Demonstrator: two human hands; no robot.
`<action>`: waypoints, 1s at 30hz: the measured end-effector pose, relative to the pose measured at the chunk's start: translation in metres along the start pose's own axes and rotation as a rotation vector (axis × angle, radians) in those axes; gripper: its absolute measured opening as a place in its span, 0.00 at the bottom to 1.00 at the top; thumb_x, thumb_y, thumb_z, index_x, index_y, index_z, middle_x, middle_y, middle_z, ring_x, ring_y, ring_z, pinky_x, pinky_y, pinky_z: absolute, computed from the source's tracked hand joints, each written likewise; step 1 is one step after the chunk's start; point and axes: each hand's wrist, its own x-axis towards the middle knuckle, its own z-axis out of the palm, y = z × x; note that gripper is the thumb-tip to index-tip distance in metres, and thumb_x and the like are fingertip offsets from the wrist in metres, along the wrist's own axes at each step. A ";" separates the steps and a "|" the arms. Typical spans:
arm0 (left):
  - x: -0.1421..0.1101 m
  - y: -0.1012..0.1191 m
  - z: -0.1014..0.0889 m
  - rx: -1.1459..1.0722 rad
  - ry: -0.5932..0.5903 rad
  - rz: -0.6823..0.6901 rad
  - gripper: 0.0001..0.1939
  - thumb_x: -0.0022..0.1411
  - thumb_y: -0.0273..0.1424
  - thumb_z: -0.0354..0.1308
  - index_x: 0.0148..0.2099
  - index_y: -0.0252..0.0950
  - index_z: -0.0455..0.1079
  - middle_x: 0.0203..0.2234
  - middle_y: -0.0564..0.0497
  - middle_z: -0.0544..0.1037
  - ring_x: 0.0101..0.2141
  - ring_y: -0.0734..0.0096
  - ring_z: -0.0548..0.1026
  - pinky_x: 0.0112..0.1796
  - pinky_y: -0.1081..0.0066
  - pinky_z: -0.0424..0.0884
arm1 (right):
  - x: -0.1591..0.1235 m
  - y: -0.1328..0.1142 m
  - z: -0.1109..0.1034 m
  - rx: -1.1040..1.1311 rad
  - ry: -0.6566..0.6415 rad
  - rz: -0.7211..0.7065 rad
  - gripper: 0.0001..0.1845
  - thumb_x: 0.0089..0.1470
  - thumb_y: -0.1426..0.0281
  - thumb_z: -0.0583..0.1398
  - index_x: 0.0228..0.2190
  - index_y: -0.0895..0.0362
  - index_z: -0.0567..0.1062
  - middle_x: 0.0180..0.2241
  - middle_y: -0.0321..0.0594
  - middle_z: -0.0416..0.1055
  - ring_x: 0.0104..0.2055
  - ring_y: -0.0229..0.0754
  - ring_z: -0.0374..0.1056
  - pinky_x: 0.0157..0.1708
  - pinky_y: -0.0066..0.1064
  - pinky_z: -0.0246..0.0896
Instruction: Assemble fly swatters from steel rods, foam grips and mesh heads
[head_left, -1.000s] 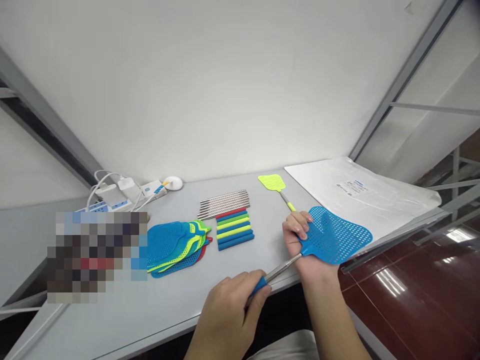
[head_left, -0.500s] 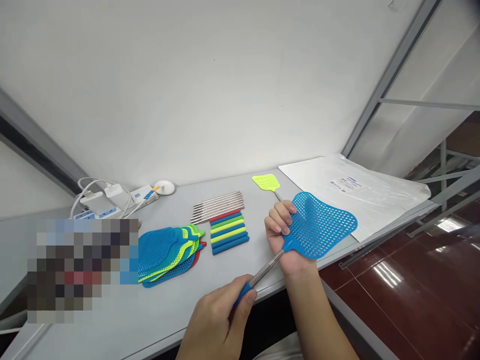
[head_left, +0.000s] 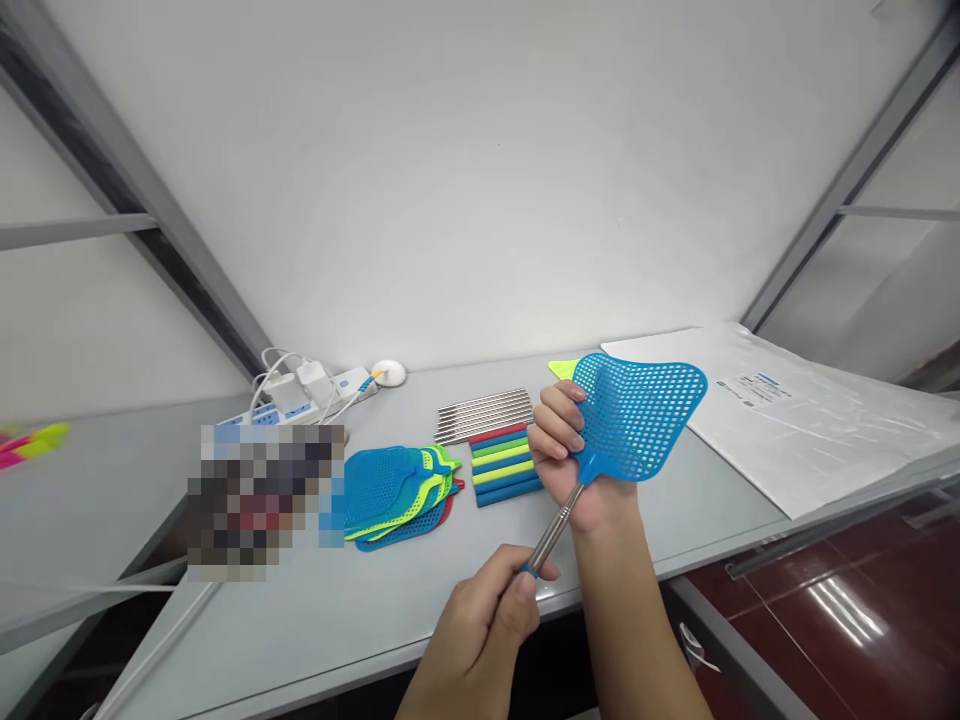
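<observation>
A blue fly swatter (head_left: 637, 415) with a perforated head and a metal rod is tilted up over the table's front edge. My left hand (head_left: 491, 625) is closed around its blue handle, most of which the fingers hide. Curled at the edge of the swatter's head, my right hand (head_left: 559, 430) grips it, partly covered by the blue mesh. Beyond that hand, a yellow-green swatter head (head_left: 561, 369) shows only in part. Left of my right hand lie a row of coloured handle tubes (head_left: 501, 466) and several metal rods (head_left: 480, 414).
Blue, yellow-green and red swatter heads (head_left: 375, 490) are piled on the grey table (head_left: 300, 640). A power strip (head_left: 289, 412) with plugs and a white round device (head_left: 388, 373) sit behind. White plastic packaging (head_left: 765, 430) covers the right end. A blurred-out patch hides the left part.
The view has swung left, so the table items appear further right. The swatter's rod stands steeper, and its head now covers most of the yellow-green swatter. Both hands keep their hold.
</observation>
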 end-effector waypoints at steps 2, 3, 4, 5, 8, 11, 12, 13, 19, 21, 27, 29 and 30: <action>-0.001 -0.001 -0.003 -0.097 -0.049 -0.029 0.26 0.68 0.53 0.45 0.45 0.35 0.69 0.20 0.59 0.53 0.20 0.77 0.49 0.20 0.74 0.44 | -0.002 0.004 0.000 -0.050 0.039 -0.057 0.11 0.61 0.77 0.52 0.27 0.55 0.62 0.21 0.25 0.49 0.17 0.30 0.45 0.18 0.19 0.50; -0.002 -0.001 -0.005 -0.131 -0.063 -0.035 0.26 0.68 0.53 0.46 0.45 0.35 0.69 0.20 0.59 0.53 0.20 0.77 0.49 0.20 0.74 0.44 | -0.003 0.005 -0.001 -0.090 0.069 -0.095 0.10 0.61 0.76 0.53 0.27 0.55 0.63 0.21 0.25 0.50 0.17 0.29 0.46 0.18 0.19 0.50; -0.003 -0.001 -0.006 -0.153 -0.066 -0.035 0.26 0.68 0.53 0.46 0.45 0.35 0.68 0.20 0.60 0.53 0.20 0.77 0.49 0.20 0.74 0.44 | -0.005 0.006 -0.002 -0.143 0.107 -0.139 0.10 0.61 0.75 0.55 0.27 0.55 0.64 0.21 0.25 0.50 0.17 0.29 0.46 0.17 0.19 0.50; -0.004 0.000 -0.008 -0.167 -0.061 -0.035 0.25 0.69 0.52 0.46 0.46 0.35 0.68 0.20 0.60 0.53 0.19 0.77 0.49 0.21 0.73 0.44 | -0.006 0.006 -0.004 -0.207 0.145 -0.189 0.10 0.61 0.72 0.58 0.27 0.55 0.65 0.21 0.25 0.51 0.17 0.29 0.47 0.17 0.19 0.50; -0.009 0.003 -0.014 -0.177 -0.014 -0.036 0.24 0.70 0.51 0.45 0.47 0.35 0.67 0.20 0.60 0.54 0.20 0.76 0.49 0.22 0.73 0.45 | -0.012 0.003 -0.011 -0.446 0.218 -0.325 0.16 0.56 0.59 0.65 0.26 0.55 0.68 0.21 0.26 0.56 0.19 0.30 0.52 0.17 0.21 0.53; -0.013 0.006 -0.018 -0.162 0.032 -0.038 0.23 0.70 0.50 0.45 0.47 0.35 0.67 0.20 0.59 0.54 0.21 0.75 0.50 0.22 0.73 0.46 | -0.019 -0.003 -0.018 -0.673 0.192 -0.332 0.17 0.48 0.57 0.70 0.28 0.55 0.72 0.24 0.30 0.65 0.22 0.32 0.60 0.19 0.24 0.59; -0.014 0.007 -0.020 -0.149 0.040 -0.037 0.23 0.70 0.50 0.45 0.46 0.36 0.68 0.20 0.59 0.54 0.22 0.74 0.51 0.23 0.73 0.47 | -0.022 -0.005 -0.021 -0.729 0.166 -0.309 0.16 0.47 0.59 0.71 0.28 0.55 0.74 0.24 0.31 0.67 0.22 0.33 0.61 0.19 0.25 0.60; -0.015 0.007 -0.021 -0.136 0.042 -0.037 0.23 0.70 0.50 0.45 0.46 0.36 0.68 0.20 0.59 0.55 0.22 0.74 0.52 0.23 0.73 0.48 | -0.025 -0.007 -0.022 -0.777 0.135 -0.284 0.14 0.46 0.62 0.71 0.29 0.55 0.74 0.24 0.31 0.68 0.21 0.33 0.61 0.19 0.26 0.60; -0.016 0.002 -0.026 -0.144 0.007 -0.028 0.23 0.70 0.49 0.46 0.46 0.34 0.71 0.18 0.59 0.54 0.20 0.76 0.53 0.22 0.75 0.50 | -0.040 -0.014 -0.030 -1.037 -0.022 -0.178 0.11 0.55 0.66 0.66 0.24 0.56 0.73 0.18 0.32 0.66 0.20 0.36 0.62 0.21 0.30 0.60; -0.016 0.001 -0.026 -0.167 0.007 -0.009 0.23 0.70 0.49 0.48 0.44 0.34 0.71 0.18 0.60 0.54 0.19 0.77 0.52 0.22 0.75 0.52 | -0.044 -0.013 -0.029 -1.064 -0.031 -0.151 0.13 0.55 0.66 0.66 0.22 0.56 0.71 0.16 0.30 0.63 0.18 0.35 0.60 0.21 0.30 0.60; -0.021 0.010 -0.021 -0.068 0.108 0.049 0.23 0.69 0.49 0.48 0.42 0.35 0.72 0.18 0.59 0.54 0.20 0.75 0.54 0.22 0.74 0.52 | -0.052 -0.001 -0.019 -0.971 0.014 -0.080 0.13 0.54 0.66 0.66 0.23 0.55 0.70 0.14 0.26 0.59 0.15 0.32 0.54 0.18 0.29 0.61; -0.025 0.014 -0.021 0.036 0.159 0.074 0.24 0.69 0.50 0.46 0.43 0.35 0.73 0.18 0.58 0.56 0.20 0.74 0.56 0.22 0.74 0.54 | -0.053 0.003 -0.017 -0.953 0.033 -0.079 0.14 0.54 0.65 0.67 0.22 0.55 0.69 0.13 0.26 0.58 0.14 0.32 0.53 0.16 0.29 0.60; -0.026 0.016 -0.021 0.096 0.185 0.086 0.24 0.69 0.49 0.46 0.43 0.35 0.74 0.18 0.58 0.57 0.20 0.73 0.56 0.23 0.74 0.56 | -0.053 0.004 -0.017 -0.946 0.044 -0.080 0.14 0.54 0.65 0.67 0.23 0.55 0.69 0.13 0.25 0.57 0.14 0.31 0.52 0.16 0.29 0.60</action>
